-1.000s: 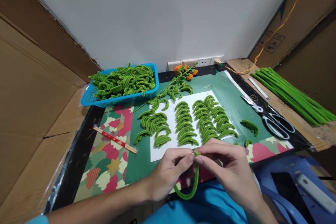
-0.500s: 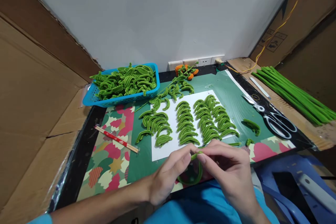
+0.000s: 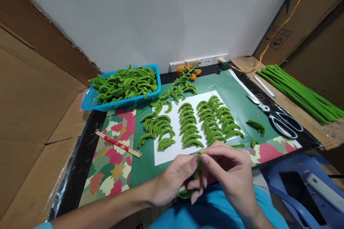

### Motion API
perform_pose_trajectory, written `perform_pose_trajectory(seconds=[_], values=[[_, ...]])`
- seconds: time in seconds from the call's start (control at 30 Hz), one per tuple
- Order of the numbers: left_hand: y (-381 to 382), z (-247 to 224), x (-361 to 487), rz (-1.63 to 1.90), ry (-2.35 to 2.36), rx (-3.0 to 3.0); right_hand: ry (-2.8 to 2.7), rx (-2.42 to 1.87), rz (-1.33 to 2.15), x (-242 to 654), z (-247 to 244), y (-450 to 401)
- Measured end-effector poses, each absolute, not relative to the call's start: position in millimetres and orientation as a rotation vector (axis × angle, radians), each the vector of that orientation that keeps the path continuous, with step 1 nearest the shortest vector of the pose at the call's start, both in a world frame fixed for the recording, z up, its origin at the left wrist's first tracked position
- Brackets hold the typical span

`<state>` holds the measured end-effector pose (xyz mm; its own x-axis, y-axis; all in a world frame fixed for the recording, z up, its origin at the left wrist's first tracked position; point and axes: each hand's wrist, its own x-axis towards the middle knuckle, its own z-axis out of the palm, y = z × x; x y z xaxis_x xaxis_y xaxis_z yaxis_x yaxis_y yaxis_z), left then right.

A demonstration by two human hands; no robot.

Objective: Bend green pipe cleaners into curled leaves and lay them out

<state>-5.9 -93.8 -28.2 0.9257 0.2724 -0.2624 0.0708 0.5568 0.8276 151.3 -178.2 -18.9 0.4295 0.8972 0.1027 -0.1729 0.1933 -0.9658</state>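
Left hand [image 3: 170,179], right hand [image 3: 232,171] pinching green fuzzy strip [image 3: 198,171]; red chopstick wrapper's [image 3: 115,142] print too small to read.

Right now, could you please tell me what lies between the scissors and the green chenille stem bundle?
In the head view, a slim white pen-like tool and, nearer the scissors, a thin loop.

At the upper left of the frame I see a basket [image 3: 129,102] with a heap of pieces [image 3: 131,84] in it; chopsticks [image 3: 118,144] lie before it, at left. A paper sheet [image 3: 164,157] sits mid-frame under rows of pieces [image 3: 190,128], the leftmost spilling past its edge. Behind it lies a sprig [image 3: 192,77], near the wall [image 3: 161,18]. Right of the sheet are scissors [image 3: 265,108]; beyond them, at the frame's right edge, a bundle of stems [image 3: 301,94].
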Motion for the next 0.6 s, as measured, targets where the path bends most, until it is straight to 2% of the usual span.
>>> perform_pose_trajectory(seconds=[0.6], values=[[-97.7,-27.4,-4.2,0.21,0.473,1.086,-0.771,-1.049,1.076,151.9,-23.4,-175.8]])
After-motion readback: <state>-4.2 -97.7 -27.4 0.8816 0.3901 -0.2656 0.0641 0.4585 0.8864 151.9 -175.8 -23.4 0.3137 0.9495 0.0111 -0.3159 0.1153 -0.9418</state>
